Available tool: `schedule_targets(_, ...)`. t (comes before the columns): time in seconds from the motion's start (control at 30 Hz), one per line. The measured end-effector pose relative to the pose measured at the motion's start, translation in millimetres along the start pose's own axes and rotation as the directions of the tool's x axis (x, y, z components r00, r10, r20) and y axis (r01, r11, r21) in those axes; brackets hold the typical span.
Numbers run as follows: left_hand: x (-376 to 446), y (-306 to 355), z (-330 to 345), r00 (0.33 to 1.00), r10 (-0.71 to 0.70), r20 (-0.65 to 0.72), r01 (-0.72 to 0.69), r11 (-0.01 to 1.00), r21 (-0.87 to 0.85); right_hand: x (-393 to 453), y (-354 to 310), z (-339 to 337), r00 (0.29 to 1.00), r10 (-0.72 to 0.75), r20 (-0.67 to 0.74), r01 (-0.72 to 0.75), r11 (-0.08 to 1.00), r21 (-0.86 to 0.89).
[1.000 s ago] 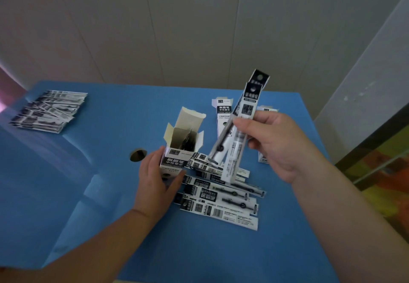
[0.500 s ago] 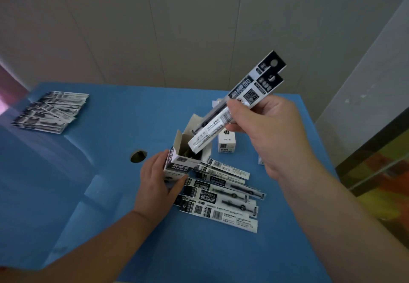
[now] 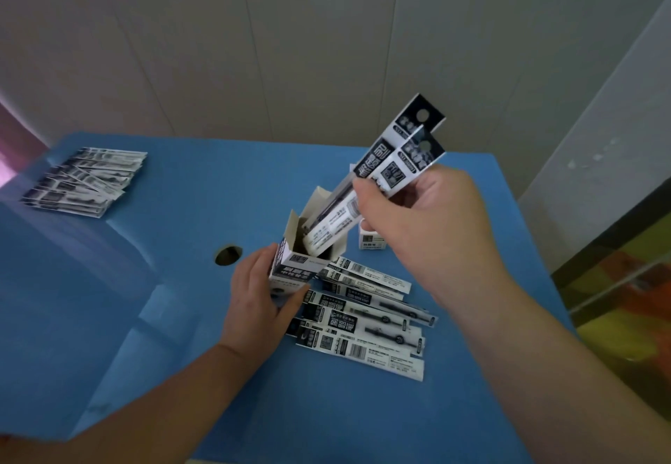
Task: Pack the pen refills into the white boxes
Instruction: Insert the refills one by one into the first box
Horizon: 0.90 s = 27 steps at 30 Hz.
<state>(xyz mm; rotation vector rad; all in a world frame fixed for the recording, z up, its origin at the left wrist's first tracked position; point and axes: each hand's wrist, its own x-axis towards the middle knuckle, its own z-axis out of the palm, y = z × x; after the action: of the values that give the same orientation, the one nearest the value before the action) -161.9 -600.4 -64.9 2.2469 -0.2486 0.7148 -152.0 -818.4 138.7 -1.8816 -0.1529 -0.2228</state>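
My left hand (image 3: 256, 298) grips an open white box (image 3: 295, 270) that stands tilted on the blue table (image 3: 181, 318), its flaps up. My right hand (image 3: 417, 223) pinches two packaged pen refills (image 3: 395, 162) held slanted, their lower ends inside the box mouth. Several more packaged refills (image 3: 366, 322) lie in a loose pile on the table just right of the box, below my right hand.
A second stack of packaged refills (image 3: 83, 182) lies at the table's far left. Another white box (image 3: 370, 240) stands behind my right hand, partly hidden. A round hole (image 3: 228, 255) is in the tabletop left of the box. A wall rises behind the table.
My right hand has tipped the two refills from near upright to slanted and lowered their ends into the box mouth. My left hand has tilted the box and keeps hold of it.
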Motion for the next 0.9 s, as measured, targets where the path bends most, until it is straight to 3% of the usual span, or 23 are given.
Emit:
schedule_targets(0.2,0,0,1,1.0,-0.001,-0.018,0.001,1.0,0.015,6,9,11,0.97,0.126,0.206,-0.088,0.979,-0.184)
schedule_targets(0.37,1,4,1,0.999,0.001,-0.034,-0.001,1.0,0.007,7,14,15,0.975,0.06,0.212,-0.037,0.993,-0.109)
schedule_targets(0.53,2,3,0,0.999,-0.016,-0.03,0.016,1.0,0.013,5,19,21,0.957,-0.002,0.29,0.064,0.977,-0.202)
schedule_targets(0.63,2,5,0,0.999,-0.039,-0.021,0.039,0.999,0.007,4,23,21,0.961,-0.05,0.273,0.112,0.969,-0.219)
schedule_targets(0.73,1,4,0,0.994,-0.105,0.0,0.105,0.994,0.015,8,37,16,0.987,-0.065,0.148,0.092,0.979,-0.182)
schedule_targets(0.8,1,3,0,0.985,-0.169,0.029,0.169,0.985,0.022,13,56,10,0.995,-0.028,0.1,0.054,0.961,-0.272)
schedule_targets(0.9,2,5,-2,0.969,-0.242,0.06,0.241,0.97,0.014,14,88,6,0.957,0.14,0.256,0.043,0.799,-0.6)
